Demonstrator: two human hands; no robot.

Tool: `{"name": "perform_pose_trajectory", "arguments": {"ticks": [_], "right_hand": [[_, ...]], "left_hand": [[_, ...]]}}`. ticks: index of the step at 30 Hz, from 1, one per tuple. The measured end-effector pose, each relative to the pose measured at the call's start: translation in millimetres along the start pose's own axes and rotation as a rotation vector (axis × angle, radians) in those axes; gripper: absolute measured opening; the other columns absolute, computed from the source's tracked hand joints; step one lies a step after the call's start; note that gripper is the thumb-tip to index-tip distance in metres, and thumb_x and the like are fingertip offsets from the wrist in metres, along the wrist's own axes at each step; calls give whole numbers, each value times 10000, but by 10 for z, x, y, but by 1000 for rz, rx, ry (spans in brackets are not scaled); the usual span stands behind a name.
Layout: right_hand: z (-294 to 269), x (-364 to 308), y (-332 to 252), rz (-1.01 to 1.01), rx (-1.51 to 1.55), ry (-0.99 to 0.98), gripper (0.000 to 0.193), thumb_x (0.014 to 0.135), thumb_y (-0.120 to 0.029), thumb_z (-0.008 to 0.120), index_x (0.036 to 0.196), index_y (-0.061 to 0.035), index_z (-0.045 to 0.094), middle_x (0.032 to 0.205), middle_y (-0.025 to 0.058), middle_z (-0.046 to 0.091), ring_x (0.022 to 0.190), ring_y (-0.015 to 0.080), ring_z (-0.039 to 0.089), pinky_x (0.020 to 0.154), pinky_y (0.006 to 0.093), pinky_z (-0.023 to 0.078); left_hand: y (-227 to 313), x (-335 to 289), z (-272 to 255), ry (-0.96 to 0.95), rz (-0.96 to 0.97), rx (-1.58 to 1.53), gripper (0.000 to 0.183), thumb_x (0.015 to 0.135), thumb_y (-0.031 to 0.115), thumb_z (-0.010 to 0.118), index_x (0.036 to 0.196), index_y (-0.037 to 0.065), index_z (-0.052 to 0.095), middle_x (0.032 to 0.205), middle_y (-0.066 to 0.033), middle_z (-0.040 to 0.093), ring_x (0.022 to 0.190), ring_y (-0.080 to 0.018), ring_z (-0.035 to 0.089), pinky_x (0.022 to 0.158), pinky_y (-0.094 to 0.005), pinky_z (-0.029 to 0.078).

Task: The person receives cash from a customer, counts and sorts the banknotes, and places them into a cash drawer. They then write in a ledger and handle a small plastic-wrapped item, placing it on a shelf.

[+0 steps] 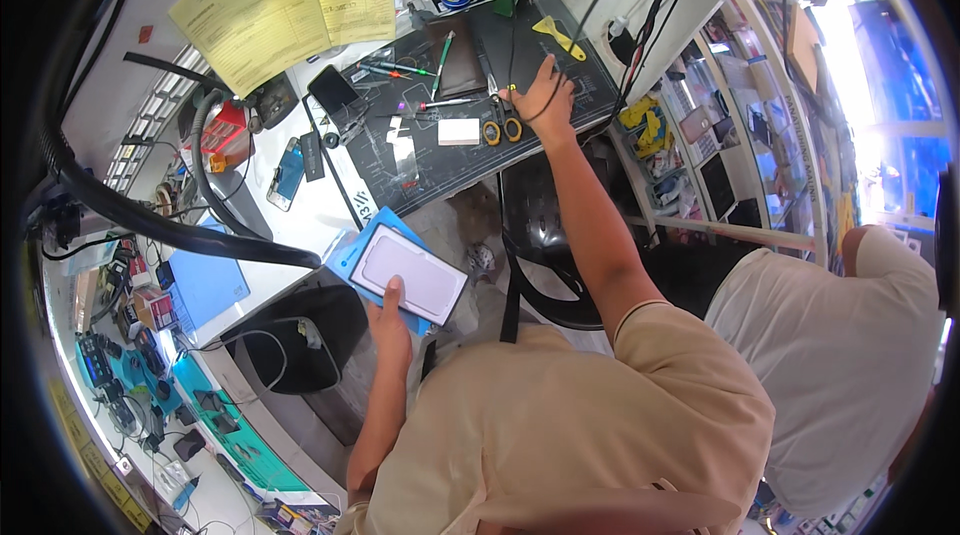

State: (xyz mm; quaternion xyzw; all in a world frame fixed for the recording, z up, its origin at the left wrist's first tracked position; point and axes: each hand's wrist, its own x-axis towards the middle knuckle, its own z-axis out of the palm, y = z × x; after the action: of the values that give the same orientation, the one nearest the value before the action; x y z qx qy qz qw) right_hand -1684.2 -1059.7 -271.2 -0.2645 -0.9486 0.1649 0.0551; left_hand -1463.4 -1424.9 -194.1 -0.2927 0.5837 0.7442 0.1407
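Observation:
My left hand grips a flat pale lilac box with a phone-shaped outline, its thumb across the face. A blue package is stacked behind that box in the same hand. Over the right part of the dark work mat, my right hand is stretched out with its fingers apart, holding nothing that I can see. Close to its fingers are scissors with black and yellow handles, a thin dark cable, and a yellow scraper-like tool just beyond the fingertips.
On the mat lie a dark phone, a brown flat pad, screwdrivers and a white card. Another phone is on the white table. Yellow printed sheets hang behind. A black chair and a person in white are at right.

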Motion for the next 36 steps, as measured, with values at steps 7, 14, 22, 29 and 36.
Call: {"name": "perform_pose_trajectory", "arguments": {"ticks": [7,14,22,29,36], "right_hand": [[-65,384,324,114,827,-153,707,942,-415,734,1448,34,528,1339,265,628,1276,337,599,1057,380,464],[-331,-688,985,458,1712,-187,352,1066,-253,579,1275,24,639,1213,81,686,1088,223,669,930,360,540],[-611,-2771,446,616,1544,-638,410,1043,-302,639,1294,23,645,1155,66,683,1088,205,650,976,361,521],[-310,-3550,-1088,-117,702,-628,436,1026,-338,672,1293,7,690,1185,67,671,1086,182,629,972,322,480],[-149,-4051,-1923,-242,694,-958,408,1026,-356,664,1297,-53,707,1067,44,685,912,106,626,828,270,484]], "left_hand": [[-15,-123,-112,14,5,-41,537,1005,275,694,1385,-68,533,1311,-126,632,1190,-217,617,1051,-354,457],[37,-107,-91,-48,-19,-109,551,997,283,709,1391,-61,535,1314,-120,632,1193,-215,617,1052,-352,461],[-98,-141,-353,-233,-80,14,696,995,493,682,1388,-69,561,1302,-131,655,1188,-201,616,1048,-339,455],[-135,-219,-1141,-307,-78,-176,715,946,472,730,1424,-21,531,1354,-124,625,1203,-231,615,1053,-388,476],[-453,-378,-2828,63,-76,-699,538,939,344,743,1341,38,561,1252,-102,669,1141,-250,673,1014,-416,551]]}}
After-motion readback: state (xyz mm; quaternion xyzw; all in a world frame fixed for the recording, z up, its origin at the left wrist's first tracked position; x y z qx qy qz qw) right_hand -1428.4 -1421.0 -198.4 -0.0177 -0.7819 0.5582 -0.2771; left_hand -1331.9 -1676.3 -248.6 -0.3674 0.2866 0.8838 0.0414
